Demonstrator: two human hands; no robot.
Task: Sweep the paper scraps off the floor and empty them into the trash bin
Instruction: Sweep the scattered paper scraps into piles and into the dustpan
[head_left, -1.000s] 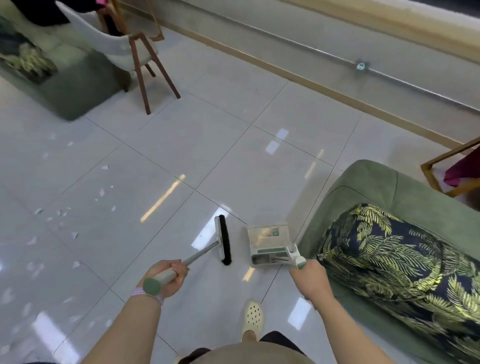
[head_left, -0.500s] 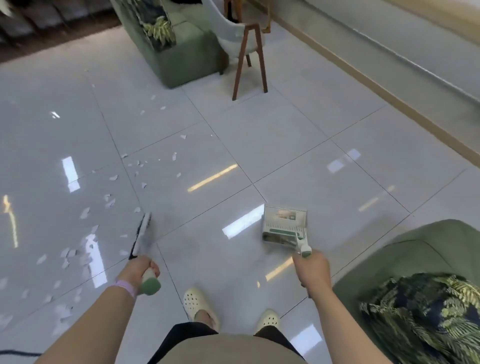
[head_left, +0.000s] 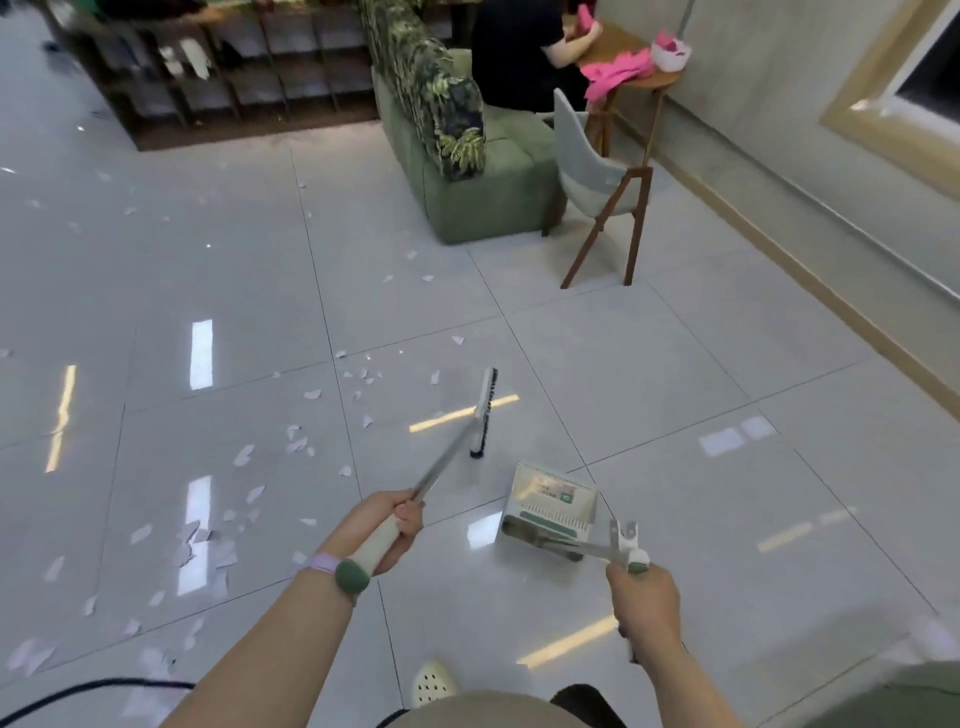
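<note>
We are gripping the long-handled black-bristled broom (head_left: 482, 410) in our left hand (head_left: 390, 525) and the pale green-trimmed plastic dustpan (head_left: 550, 506) in our right hand (head_left: 644, 603); white paper scraps (head_left: 298, 444) are lying left of the brush, nearer our left hand.

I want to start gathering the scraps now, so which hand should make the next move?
Left. The left hand grips the broom, whose head sits beside the paper scraps. The right hand only holds the dustpan.
</note>
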